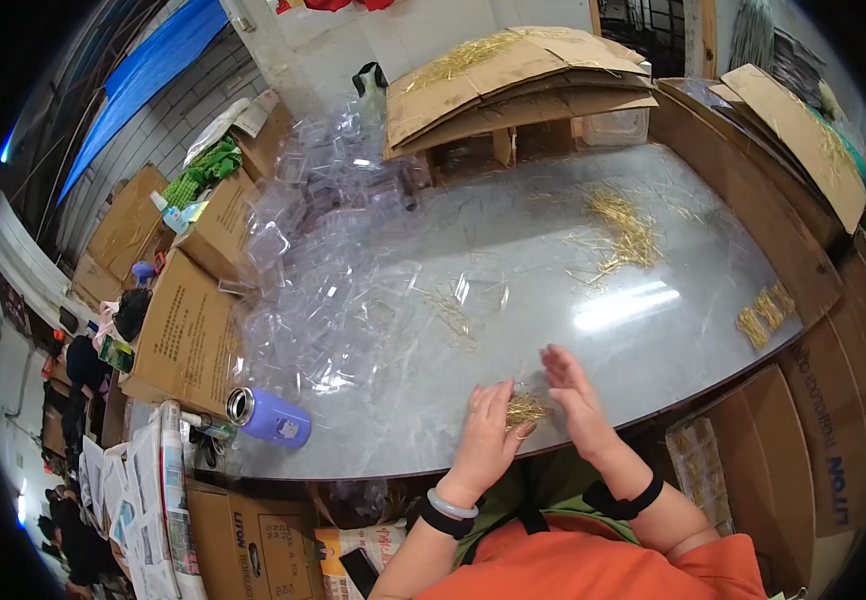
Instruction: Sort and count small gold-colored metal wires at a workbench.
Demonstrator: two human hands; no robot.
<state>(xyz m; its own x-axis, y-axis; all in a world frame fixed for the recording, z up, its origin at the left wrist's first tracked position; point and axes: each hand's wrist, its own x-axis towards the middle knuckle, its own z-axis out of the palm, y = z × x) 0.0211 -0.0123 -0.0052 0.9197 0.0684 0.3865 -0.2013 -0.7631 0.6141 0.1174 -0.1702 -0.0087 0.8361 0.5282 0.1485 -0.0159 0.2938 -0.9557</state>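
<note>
Left fingers around one golden bundle, right fingers beside, one bottle

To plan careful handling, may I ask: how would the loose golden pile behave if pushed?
The loose golden pile would probably be light, its strands being thin. It may clump, since they cross, and shed pieces, as strays lie nearby.

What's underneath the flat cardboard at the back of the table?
Under the cardboard, a clear tub shows at the right end, with a brown upright divider left of it. The sheets cover whatever lies deeper, so I can't tell.
</note>
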